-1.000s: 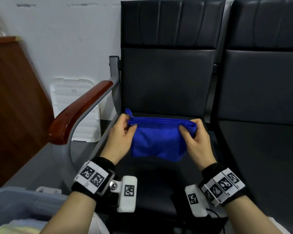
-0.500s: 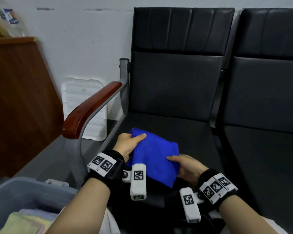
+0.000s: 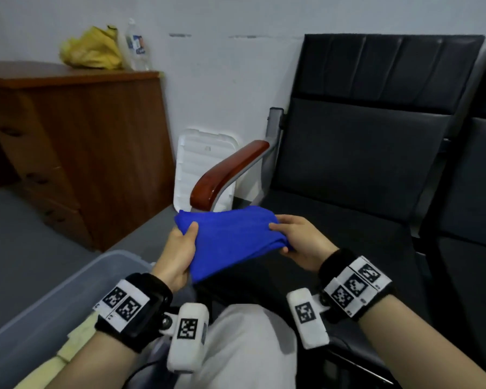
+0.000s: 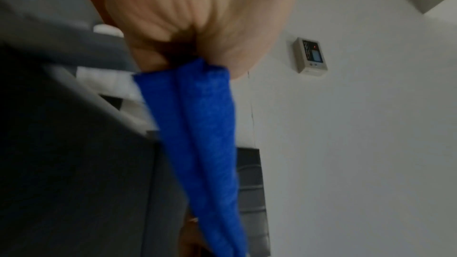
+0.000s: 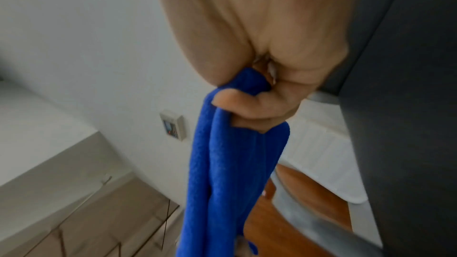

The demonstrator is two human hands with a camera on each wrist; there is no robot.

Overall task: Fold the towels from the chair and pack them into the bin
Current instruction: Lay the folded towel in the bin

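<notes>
Both hands (image 3: 177,256) (image 3: 300,242) pinch the folded blue towel (image 3: 230,242); only the head view shows the bin (image 3: 40,304).

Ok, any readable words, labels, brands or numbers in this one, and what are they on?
No text can be read.
Bottle on the cabinet: printed label, too blurred.
Wall panel: display marks, too blurred.
Wrist bands: square coded markers only, no letters or numbers.

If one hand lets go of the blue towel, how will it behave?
Probably floppy: the blue towel sags between the left hand and right hand. Its folds would likely open, since the layers hang loose in the wrist views. It seems light; pinching fingers carry it.
</notes>
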